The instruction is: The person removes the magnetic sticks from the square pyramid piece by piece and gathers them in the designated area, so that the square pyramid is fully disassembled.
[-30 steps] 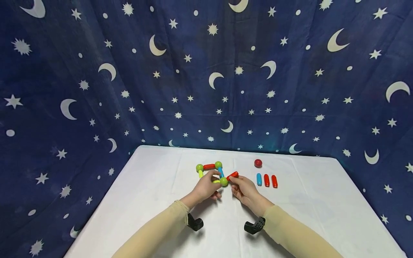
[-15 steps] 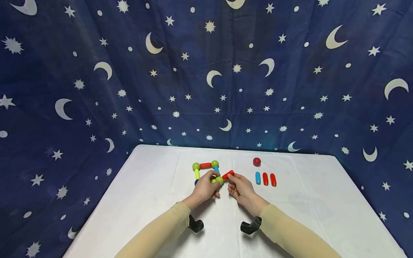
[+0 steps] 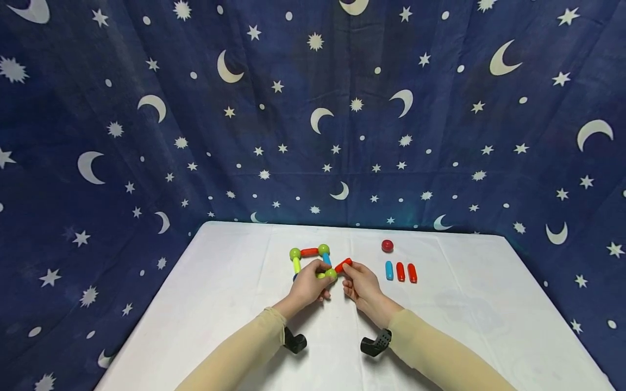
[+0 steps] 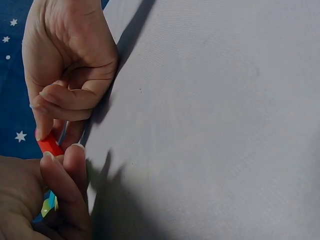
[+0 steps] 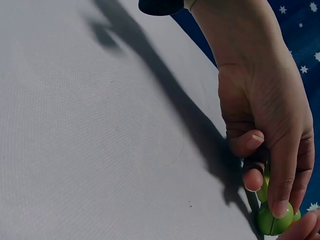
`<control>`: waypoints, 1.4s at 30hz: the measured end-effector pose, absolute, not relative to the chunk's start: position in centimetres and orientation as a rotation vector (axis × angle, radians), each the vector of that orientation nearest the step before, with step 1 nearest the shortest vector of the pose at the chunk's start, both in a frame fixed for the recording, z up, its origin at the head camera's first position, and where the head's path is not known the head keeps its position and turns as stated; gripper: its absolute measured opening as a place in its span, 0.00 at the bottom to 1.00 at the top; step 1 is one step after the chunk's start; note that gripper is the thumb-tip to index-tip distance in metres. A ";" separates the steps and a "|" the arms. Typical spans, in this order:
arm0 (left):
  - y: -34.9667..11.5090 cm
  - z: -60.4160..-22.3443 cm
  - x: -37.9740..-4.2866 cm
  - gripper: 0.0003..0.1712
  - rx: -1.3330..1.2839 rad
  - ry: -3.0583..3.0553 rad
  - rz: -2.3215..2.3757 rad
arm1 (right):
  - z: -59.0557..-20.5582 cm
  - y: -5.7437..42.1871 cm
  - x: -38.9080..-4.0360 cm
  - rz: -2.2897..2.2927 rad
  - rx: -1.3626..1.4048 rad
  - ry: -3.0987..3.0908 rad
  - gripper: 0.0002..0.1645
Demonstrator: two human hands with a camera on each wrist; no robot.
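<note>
In the head view my left hand [image 3: 307, 285] pinches a green ball [image 3: 331, 274] at the near right corner of a four-sided frame of balls and rods. My right hand [image 3: 365, 288] holds a short red rod [image 3: 343, 265] between thumb and finger, its lower end right at that ball. The frame's far side is another red rod [image 3: 310, 252] between two green balls. A blue rod [image 3: 326, 259] forms its right side, a yellow-green rod [image 3: 296, 265] its left. My left hand mostly hides the near side and a dark blue ball. The right wrist view shows the left fingers on the green ball [image 5: 274, 219].
To the right, a loose blue rod [image 3: 389, 270] and two red rods [image 3: 406, 272] lie in a row, with a dark red ball [image 3: 387, 246] behind them. A white cloth [image 3: 235, 271] covers the table. A star-and-moon curtain [image 3: 274, 130] hangs behind.
The frame and both hands have shifted slightly left, with the red rod kept at the green ball. Part of the dark blue ball has come into sight beside my left hand.
</note>
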State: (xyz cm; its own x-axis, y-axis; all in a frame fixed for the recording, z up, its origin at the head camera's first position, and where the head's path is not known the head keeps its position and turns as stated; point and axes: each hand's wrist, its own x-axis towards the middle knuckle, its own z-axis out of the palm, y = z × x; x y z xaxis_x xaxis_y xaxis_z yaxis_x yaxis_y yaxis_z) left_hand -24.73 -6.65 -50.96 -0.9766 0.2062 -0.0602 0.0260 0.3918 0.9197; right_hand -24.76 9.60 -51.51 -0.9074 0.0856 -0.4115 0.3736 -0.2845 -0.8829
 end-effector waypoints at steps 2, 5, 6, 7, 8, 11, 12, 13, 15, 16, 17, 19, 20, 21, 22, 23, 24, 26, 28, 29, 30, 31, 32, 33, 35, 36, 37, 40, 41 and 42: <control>-6.6 -51.0 -24.7 0.15 0.208 2.479 1.637 | -51.6 9.6 -24.7 -2.298 0.564 1.775 0.29; -6.6 -50.9 -24.6 0.14 0.206 2.485 1.632 | -51.7 9.6 -24.7 -2.291 0.546 1.795 0.27; -6.6 -50.9 -24.7 0.14 0.209 2.488 1.630 | -51.8 9.6 -24.7 -2.294 0.535 1.798 0.27; -6.6 -50.9 -24.7 0.14 0.211 2.492 1.628 | -51.8 9.6 -24.8 -2.293 0.531 1.800 0.26; -6.6 -50.9 -24.7 0.14 0.214 2.495 1.626 | -51.8 9.6 -24.8 -2.294 0.525 1.799 0.26; -6.6 -50.9 -24.7 0.14 0.221 2.497 1.621 | -51.7 9.9 -24.8 -2.294 0.502 1.808 0.25; -6.7 -50.9 -24.7 0.14 0.224 2.496 1.620 | -51.6 10.0 -24.8 -2.294 0.496 1.814 0.25; -6.7 -50.9 -24.7 0.14 0.227 2.494 1.619 | -51.4 10.2 -24.9 -2.293 0.489 1.822 0.25; -6.6 -51.0 -24.7 0.14 0.231 2.492 1.614 | -50.9 10.9 -24.9 -2.290 0.453 1.856 0.25; -6.6 -51.0 -24.7 0.14 0.232 2.489 1.611 | -50.6 11.4 -24.9 -2.284 0.429 1.877 0.26; -6.6 -51.1 -24.7 0.14 0.237 2.488 1.607 | -50.2 12.0 -25.0 -2.275 0.415 1.900 0.26; -6.6 -51.2 -24.6 0.14 0.247 2.491 1.603 | -49.3 13.7 -24.9 -2.258 0.367 1.947 0.27; -6.6 -51.2 -24.6 0.14 0.251 2.494 1.598 | -48.7 14.7 -24.9 -2.248 0.342 1.968 0.28; -6.6 -51.2 -24.6 0.14 0.257 2.496 1.597 | -48.1 15.8 -24.9 -2.229 0.318 1.992 0.30; -6.6 -51.2 -24.6 0.14 0.264 2.498 1.596 | -47.6 17.0 -24.9 -2.210 0.302 2.015 0.32; -6.7 -51.3 -24.6 0.14 0.271 2.503 1.594 | -47.1 18.3 -24.9 -2.188 0.293 2.042 0.33; -6.7 -51.2 -24.7 0.15 0.274 2.507 1.593 | -46.6 19.6 -25.0 -2.164 0.284 2.066 0.35; -6.9 -51.2 -24.7 0.15 0.279 2.514 1.587 | -45.9 22.4 -25.1 -2.096 0.275 2.136 0.38; -6.9 -51.2 -24.7 0.15 0.280 2.518 1.583 | -45.5 25.1 -25.2 -2.011 0.296 2.219 0.39; -7.0 -51.1 -24.7 0.15 0.281 2.522 1.580 | -45.4 26.3 -25.1 -1.964 0.307 2.260 0.40; -7.0 -51.1 -24.7 0.15 0.280 2.522 1.579 | -45.4 27.5 -25.1 -1.918 0.325 2.293 0.40; -7.0 -51.1 -24.7 0.15 0.280 2.524 1.579 | -45.5 28.5 -25.0 -1.860 0.334 2.328 0.41; -7.0 -51.1 -24.7 0.15 0.282 2.524 1.577 | -45.7 29.5 -25.0 -1.801 0.347 2.355 0.41; -7.0 -51.1 -24.7 0.15 0.279 2.525 1.574 | -45.9 30.3 -24.9 -1.745 0.355 2.375 0.41; -7.0 -51.2 -24.7 0.15 0.280 2.531 1.565 | -46.6 31.5 -24.7 -1.637 0.365 2.400 0.41; -7.0 -51.2 -24.7 0.15 0.285 2.531 1.566 | -47.0 31.9 -24.6 -1.595 0.376 2.400 0.40; -7.0 -51.2 -24.7 0.15 0.289 2.533 1.563 | -47.4 32.2 -24.5 -1.558 0.377 2.401 0.40; -6.9 -51.2 -24.7 0.15 0.293 2.541 1.557 | -48.5 32.5 -24.4 -1.512 0.391 2.393 0.38; -6.9 -51.2 -24.7 0.15 0.294 2.539 1.561 | -48.8 32.5 -24.5 -1.509 0.390 2.390 0.37; -6.9 -51.2 -24.7 0.15 0.297 2.540 1.562 | -49.0 32.4 -24.5 -1.500 0.392 2.395 0.36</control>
State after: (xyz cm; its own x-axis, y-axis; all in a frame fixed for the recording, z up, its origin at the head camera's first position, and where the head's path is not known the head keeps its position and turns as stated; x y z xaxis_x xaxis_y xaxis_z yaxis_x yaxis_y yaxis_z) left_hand -24.65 -6.90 -51.21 -0.9699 0.2426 -0.0194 0.0921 0.4399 0.8933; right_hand -24.51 32.36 -49.03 -0.9219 0.0762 -0.3799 0.3751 0.4215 -0.8256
